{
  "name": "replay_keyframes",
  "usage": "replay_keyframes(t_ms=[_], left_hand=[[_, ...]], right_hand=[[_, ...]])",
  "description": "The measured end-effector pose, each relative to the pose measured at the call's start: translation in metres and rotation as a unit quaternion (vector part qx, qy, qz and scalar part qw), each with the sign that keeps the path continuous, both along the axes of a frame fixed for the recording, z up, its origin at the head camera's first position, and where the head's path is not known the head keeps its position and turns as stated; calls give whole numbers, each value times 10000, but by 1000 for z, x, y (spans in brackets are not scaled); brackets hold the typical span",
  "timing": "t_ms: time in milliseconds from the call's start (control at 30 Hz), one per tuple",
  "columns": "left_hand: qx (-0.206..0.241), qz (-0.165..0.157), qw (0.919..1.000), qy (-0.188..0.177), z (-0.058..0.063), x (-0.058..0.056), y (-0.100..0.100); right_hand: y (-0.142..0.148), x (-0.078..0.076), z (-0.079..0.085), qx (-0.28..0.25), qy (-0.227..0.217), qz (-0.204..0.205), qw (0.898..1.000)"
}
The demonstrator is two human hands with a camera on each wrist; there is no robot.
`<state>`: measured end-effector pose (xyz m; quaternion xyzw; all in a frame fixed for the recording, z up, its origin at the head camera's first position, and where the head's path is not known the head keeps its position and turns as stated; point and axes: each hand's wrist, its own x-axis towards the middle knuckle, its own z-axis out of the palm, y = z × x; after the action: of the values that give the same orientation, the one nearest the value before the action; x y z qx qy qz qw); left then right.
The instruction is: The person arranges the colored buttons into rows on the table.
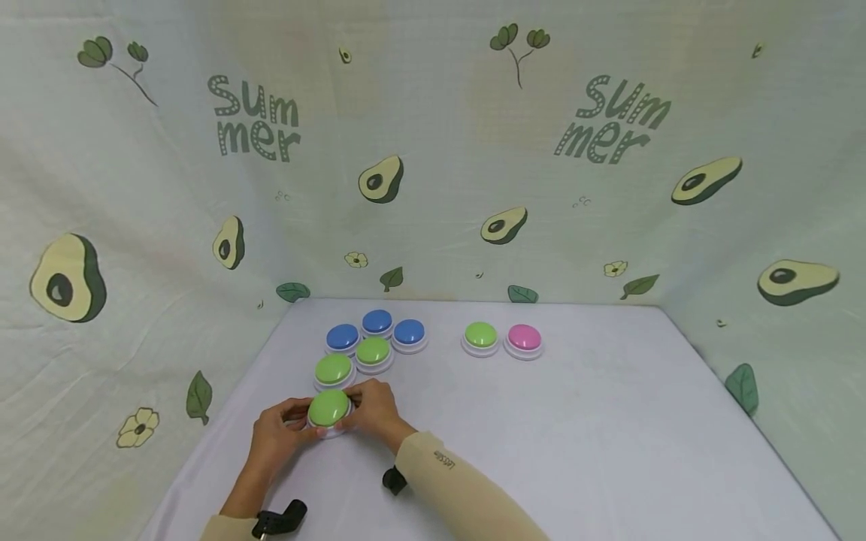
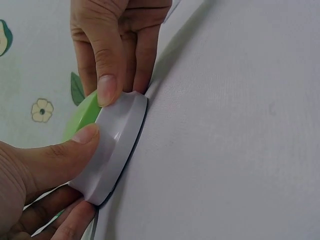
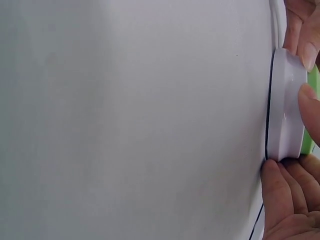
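A green-domed push button (image 1: 328,408) with a white round base is gripped from both sides by my two hands. My left hand (image 1: 274,436) pinches its left side, the thumb against the white base (image 2: 112,145) in the left wrist view. My right hand (image 1: 376,410) holds the right side with thumb and fingers. In the right wrist view the base (image 3: 286,107) stands close against the white tabletop; whether it touches cannot be told. Just behind it lies another green button (image 1: 334,369), and past that a further green button (image 1: 373,351).
Blue buttons (image 1: 343,336) lie at the back left, behind the green ones. Farther right, a green button (image 1: 480,335) and a pink button (image 1: 524,337) sit side by side. An avocado-print cloth (image 1: 433,135) surrounds the white table (image 1: 575,436) at the back and sides.
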<state>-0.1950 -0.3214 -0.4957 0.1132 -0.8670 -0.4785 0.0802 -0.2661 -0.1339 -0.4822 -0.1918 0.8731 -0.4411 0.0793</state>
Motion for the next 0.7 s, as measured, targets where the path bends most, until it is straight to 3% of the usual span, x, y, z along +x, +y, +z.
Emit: replay_keyframes(t_ms=[267,700], left_hand=[[90,28,10000,22,2,-1,7],[360,-169,9991,126,-1,-10,34]], right_hand=[[6,-1,-6,-165,-47,-60,9998],[36,-6,-10,-892,-179,-179,9957]])
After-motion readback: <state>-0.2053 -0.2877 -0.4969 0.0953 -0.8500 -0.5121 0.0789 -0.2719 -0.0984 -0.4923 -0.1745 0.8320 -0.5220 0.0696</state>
